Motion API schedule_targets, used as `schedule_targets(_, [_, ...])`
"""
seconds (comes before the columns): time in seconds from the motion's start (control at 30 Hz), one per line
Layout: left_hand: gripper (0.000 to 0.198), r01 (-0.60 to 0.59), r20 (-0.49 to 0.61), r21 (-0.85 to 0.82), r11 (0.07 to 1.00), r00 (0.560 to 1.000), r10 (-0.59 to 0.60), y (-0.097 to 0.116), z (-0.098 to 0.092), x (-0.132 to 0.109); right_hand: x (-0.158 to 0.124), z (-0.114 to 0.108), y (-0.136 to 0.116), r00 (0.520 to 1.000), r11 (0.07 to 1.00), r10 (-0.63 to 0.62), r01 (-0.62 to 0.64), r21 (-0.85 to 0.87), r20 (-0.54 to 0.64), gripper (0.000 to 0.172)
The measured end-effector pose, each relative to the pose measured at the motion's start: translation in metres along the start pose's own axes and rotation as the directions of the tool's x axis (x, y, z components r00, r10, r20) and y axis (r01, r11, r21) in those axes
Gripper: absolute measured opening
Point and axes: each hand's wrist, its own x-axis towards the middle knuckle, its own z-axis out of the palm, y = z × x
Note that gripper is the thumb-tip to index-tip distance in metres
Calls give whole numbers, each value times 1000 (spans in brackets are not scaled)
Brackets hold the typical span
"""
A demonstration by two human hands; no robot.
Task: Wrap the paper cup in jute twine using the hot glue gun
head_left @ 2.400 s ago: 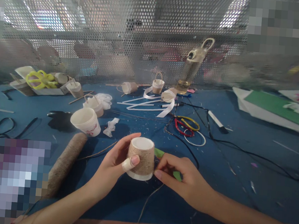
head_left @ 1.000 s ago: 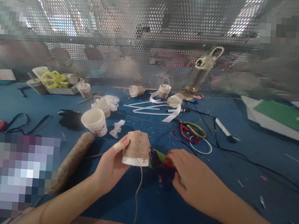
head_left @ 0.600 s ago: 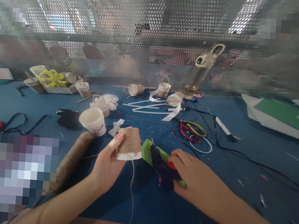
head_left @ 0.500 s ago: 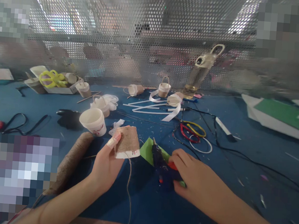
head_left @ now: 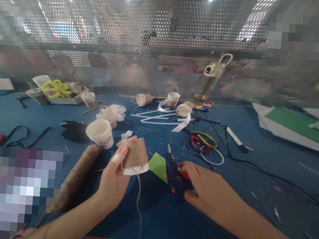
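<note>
My left hand (head_left: pixel 114 182) is closed around a paper cup wrapped in twine (head_left: pixel 136 155), held upside down above the blue table. A loose strand of twine (head_left: pixel 138 202) hangs from the cup toward me. My right hand (head_left: pixel 202 185) grips a dark blue glue gun (head_left: pixel 173 170) with a red trigger, its metal nozzle pointing away from me. A green paper piece (head_left: pixel 158 165) lies under the gun, between the cup and my right hand.
A twine spool (head_left: pixel 74 177) lies left of my left hand. A plain white cup (head_left: pixel 100 133), small baskets (head_left: pixel 173 97), white ribbon strips (head_left: pixel 159 116), red and yellow scissors (head_left: pixel 203 141), a marker (head_left: pixel 235 137), black cables and a water bottle (head_left: pixel 209 79) cover the table. A perforated metal screen (head_left: pixel 144 37) closes the back.
My right hand left the cup, reached down and closed on the glue gun, lifting its nozzle. My left hand carried the cup slightly left and tilted it.
</note>
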Motion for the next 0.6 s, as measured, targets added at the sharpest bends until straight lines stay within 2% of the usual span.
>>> schedule_targets(0.03, [39, 17, 3, 4, 1000, 1000, -17, 0, 0, 0, -1, 0, 3, 999, 999, -18, 19, 39, -27, 33])
schedule_targets(0.1, [41, 64, 10, 19, 998, 998, -64, -1, -1, 0, -6, -3, 9, 992, 993, -41, 53, 105, -117, 27])
schedule_targets(0.17, [43, 102, 20, 33, 994, 995, -102, -1, 0, 0, -13, -9, 16, 957, 984, -66, 108, 139, -281, 17])
schedule_targets(0.2, [44, 118, 24, 36, 992, 993, -119, -2, 0, 0, -17, -11, 19, 929, 968, -119, 187, 166, -349, 16])
schedule_targets(0.23, [44, 132, 32, 35, 991, 991, -133, -2, 0, 0, -20, -14, 22, 881, 945, -170, 272, 180, -441, 17])
schedule_targets(0.27, [45, 148, 42, 34, 988, 988, -149, -3, 0, 0, -23, -16, 23, 830, 933, -159, 303, 193, -535, 18])
schedule_targets(0.33, [46, 175, 62, 32, 984, 982, -176, -3, 0, 0, -25, -18, 24, 758, 922, -99, 314, 227, -645, 25])
schedule_targets(0.4, [48, 183, 70, 37, 982, 980, -185, -3, -1, 0, -22, -16, 22, 766, 908, -7, 274, 317, -642, 26])
schedule_targets(0.47, [50, 185, 61, 51, 981, 980, -188, -3, -1, 1, -18, -13, 19, 809, 869, 53, 251, 426, -586, 20])
schedule_targets(0.6, [48, 205, 74, 107, 973, 974, -214, -1, -1, 0, -12, -4, 16, 869, 781, 13, 300, 547, -495, 17])
